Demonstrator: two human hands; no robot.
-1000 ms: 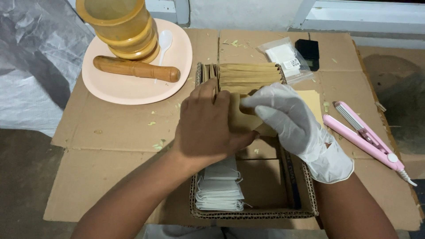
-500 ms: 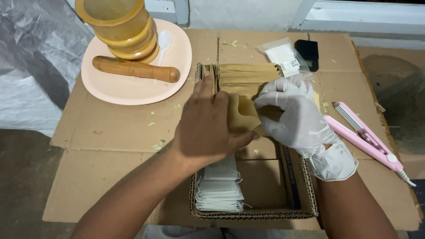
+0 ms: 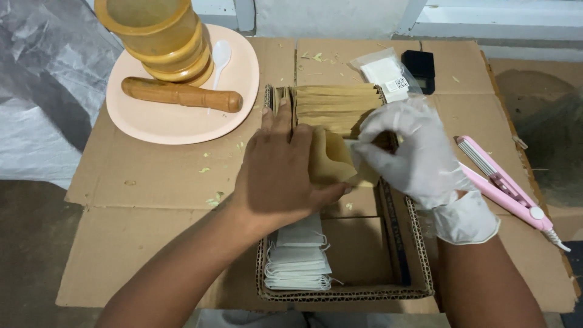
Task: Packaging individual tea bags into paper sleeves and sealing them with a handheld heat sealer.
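- A cardboard box (image 3: 419, 267) sits open in the middle of a flattened cardboard sheet (image 3: 152, 243); every place below is told from this box.
- In the box's far end stands a row of brown envelopes (image 3: 337, 103), packed upright on edge.
- In its near left corner lies a stack of white pouches (image 3: 297, 267) with thin strings; the near right part shows bare cardboard floor.
- The left hand (image 3: 282, 173), bare, rests palm down over the box's middle, fingers reaching the left end of the envelope row and pressed on one envelope (image 3: 331, 161) that leans out of the row.
- The right hand (image 3: 416, 152), in a white glove, is over the box's right wall, fingers narrowed to a pinch on that same envelope's right edge.
- Beyond the box's far left corner a peach plate (image 3: 176, 124) holds a yellow mortar (image 3: 155, 36), a wooden pestle (image 3: 179, 94) and a white spoon (image 3: 220, 58).
- Behind the box lie a clear bag (image 3: 385, 73) of white pieces and a small black device (image 3: 419, 64).
- Right of the box lies a pink crimper (image 3: 507, 185).
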